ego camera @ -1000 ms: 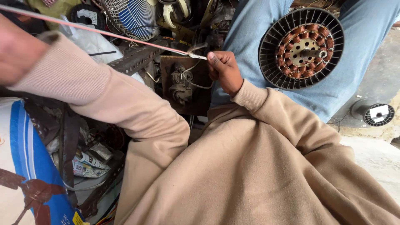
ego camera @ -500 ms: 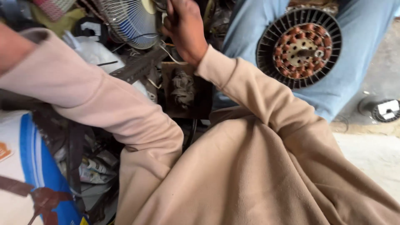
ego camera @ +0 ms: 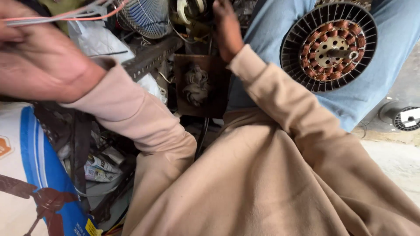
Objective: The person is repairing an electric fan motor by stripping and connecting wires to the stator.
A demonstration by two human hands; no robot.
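Two thin wires, pink and grey, are being pinched in the left hand at the upper left of the frame. Whether the right hand, upper centre among cluttered machine parts, is clenched cannot be told. Snagging on the wire fan guard is being risked. A round black stator with copper windings is being rested on a blue-trousered leg.
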